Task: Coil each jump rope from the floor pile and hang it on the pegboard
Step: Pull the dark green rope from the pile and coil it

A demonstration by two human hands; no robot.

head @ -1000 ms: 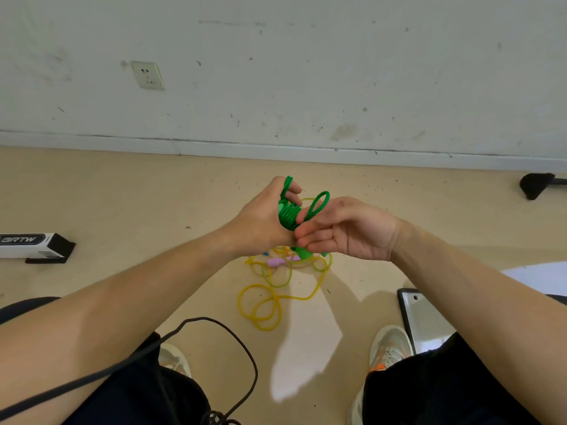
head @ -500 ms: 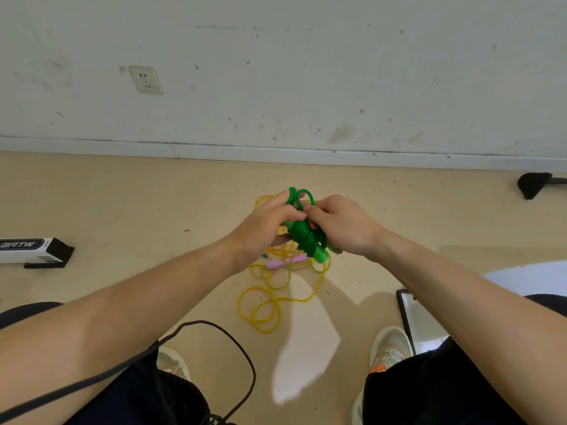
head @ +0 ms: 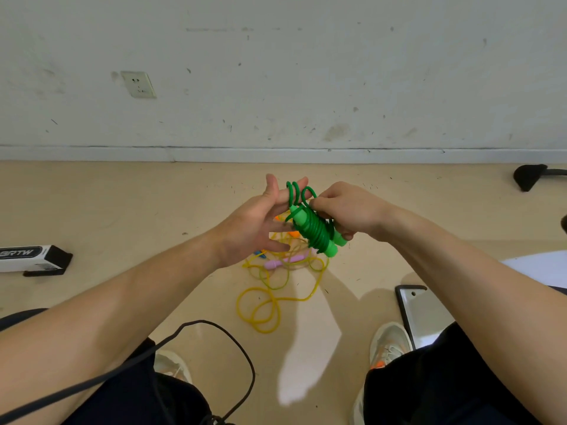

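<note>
Green jump rope (head: 313, 230), its cord wound tight round its handles, sits gripped in our right hand (head: 348, 210) above the floor pile (head: 283, 262); our left hand (head: 251, 223) is spread wide, one straight finger through the spare loops, probably keeping an eye for the peg.

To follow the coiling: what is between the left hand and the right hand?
In the head view, the green jump rope, gripped by the right hand; its loops touch fingers of the left hand.

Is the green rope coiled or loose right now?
Coiled: the green rope is wound tightly around its handles, gripped by the right hand; a few loops protrude above.
</note>
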